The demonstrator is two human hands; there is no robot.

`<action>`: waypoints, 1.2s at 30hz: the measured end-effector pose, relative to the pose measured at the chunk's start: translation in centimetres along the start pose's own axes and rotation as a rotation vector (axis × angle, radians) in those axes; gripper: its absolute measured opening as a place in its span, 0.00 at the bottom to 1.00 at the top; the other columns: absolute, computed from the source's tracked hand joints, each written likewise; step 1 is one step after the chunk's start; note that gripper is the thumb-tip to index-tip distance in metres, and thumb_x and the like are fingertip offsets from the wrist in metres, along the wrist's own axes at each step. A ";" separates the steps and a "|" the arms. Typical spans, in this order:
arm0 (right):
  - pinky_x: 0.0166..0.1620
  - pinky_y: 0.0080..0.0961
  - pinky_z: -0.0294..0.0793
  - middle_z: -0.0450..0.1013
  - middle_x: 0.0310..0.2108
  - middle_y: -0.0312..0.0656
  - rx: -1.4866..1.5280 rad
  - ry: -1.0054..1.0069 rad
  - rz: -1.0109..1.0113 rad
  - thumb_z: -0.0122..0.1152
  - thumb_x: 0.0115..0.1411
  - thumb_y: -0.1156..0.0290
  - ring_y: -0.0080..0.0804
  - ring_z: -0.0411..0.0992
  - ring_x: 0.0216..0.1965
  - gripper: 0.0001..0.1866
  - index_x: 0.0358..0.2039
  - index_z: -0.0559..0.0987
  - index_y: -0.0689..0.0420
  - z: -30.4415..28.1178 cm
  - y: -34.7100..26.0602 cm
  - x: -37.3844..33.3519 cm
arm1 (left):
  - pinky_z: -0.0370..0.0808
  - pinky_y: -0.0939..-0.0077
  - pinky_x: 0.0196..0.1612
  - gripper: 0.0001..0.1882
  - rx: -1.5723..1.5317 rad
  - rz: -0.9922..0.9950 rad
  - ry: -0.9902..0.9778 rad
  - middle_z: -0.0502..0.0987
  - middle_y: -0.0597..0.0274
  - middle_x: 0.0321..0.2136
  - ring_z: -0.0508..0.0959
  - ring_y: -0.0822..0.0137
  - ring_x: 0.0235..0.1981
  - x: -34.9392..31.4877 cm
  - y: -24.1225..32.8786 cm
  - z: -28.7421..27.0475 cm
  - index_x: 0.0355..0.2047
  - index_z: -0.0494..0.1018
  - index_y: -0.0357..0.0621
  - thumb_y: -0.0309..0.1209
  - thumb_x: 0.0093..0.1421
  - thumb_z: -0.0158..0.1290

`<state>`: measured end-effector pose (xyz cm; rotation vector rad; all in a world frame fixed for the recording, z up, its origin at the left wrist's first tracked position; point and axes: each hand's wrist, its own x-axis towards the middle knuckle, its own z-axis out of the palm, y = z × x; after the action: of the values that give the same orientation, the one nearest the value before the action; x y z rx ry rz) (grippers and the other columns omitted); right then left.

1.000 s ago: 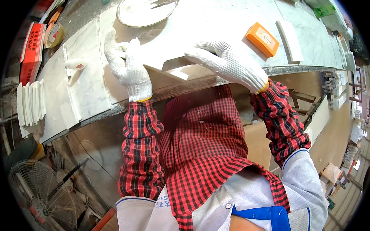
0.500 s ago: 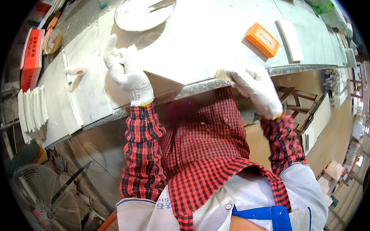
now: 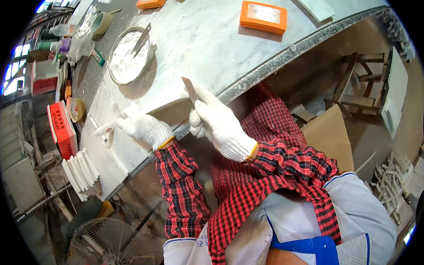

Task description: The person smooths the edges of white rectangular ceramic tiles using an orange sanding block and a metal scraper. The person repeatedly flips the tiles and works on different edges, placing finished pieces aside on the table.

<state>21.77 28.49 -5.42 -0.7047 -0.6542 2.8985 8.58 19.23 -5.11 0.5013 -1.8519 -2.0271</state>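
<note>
My right hand (image 3: pixel 219 125), in a white knit glove, is closed round a thin, flat, brownish-grey scraper blade (image 3: pixel 190 90). Its upper end sticks out past my fingers over the near edge of the white marble slab (image 3: pixel 195 49). Over the slab's left part, my gloved left hand (image 3: pixel 146 128) has its fingers partly bent and apart, with nothing visible in them. Close to those fingertips lies a white cone-shaped piece (image 3: pixel 103 129) with a brownish end. Beyond my hands stands a round bowl (image 3: pixel 122 83) of white paste, a putty knife (image 3: pixel 142 40) resting in it.
An orange box (image 3: pixel 263 17) and a long white strip (image 3: pixel 310 5) lie farther right. At left are a red box (image 3: pixel 62 130), a tape roll (image 3: pixel 75 109) and a row of white tiles (image 3: pixel 80 170). A fan (image 3: pixel 113 248) stands below left, a wooden frame (image 3: pixel 359 83) right.
The head view has turned, shifting the whole scene. My right hand has come from the slab's right edge leftward toward my left hand, raising the blade. My left hand is now nearer the cone-shaped piece.
</note>
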 end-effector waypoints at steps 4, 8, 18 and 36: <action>0.34 0.18 0.68 0.70 0.27 0.31 -0.055 -0.025 0.016 0.46 0.76 0.66 0.20 0.67 0.27 0.32 0.76 0.54 0.57 0.8 0.0 -0.3 | 0.73 0.67 0.45 0.12 0.031 0.025 -0.020 0.66 0.62 0.37 0.71 0.66 0.37 -0.1 0.2 0.0 0.44 0.66 0.41 0.20 0.62 0.53; 0.34 0.17 0.70 0.71 0.27 0.31 -0.063 -0.025 0.035 0.47 0.75 0.69 0.19 0.68 0.27 0.29 0.75 0.58 0.59 1.6 -1.3 -0.8 | 0.74 0.67 0.46 0.25 0.033 0.087 -0.096 0.69 0.59 0.44 0.73 0.66 0.40 -0.4 0.5 0.0 0.61 0.66 0.39 0.20 0.62 0.50; 0.36 0.18 0.71 0.69 0.25 0.32 0.041 -0.015 0.034 0.45 0.75 0.71 0.20 0.68 0.28 0.27 0.73 0.61 0.61 1.9 -1.3 -0.3 | 0.75 0.71 0.44 0.23 0.330 0.304 -0.105 0.68 0.56 0.43 0.73 0.67 0.40 0.3 -0.6 -0.7 0.61 0.67 0.38 0.22 0.65 0.44; 0.35 0.25 0.75 0.78 0.28 0.36 -1.302 -0.178 -0.419 0.53 0.68 0.71 0.24 0.73 0.28 0.21 0.60 0.79 0.55 0.0 -15.9 6.0 | 0.74 0.80 0.51 0.28 0.121 -0.014 -0.658 0.76 0.61 0.45 0.76 0.75 0.43 4.3 0.3 -4.1 0.67 0.64 0.33 0.30 0.70 0.57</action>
<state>16.14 43.94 -1.17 -0.2570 -2.3683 1.8556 6.84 13.55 -5.22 -0.1600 -2.3385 -2.2737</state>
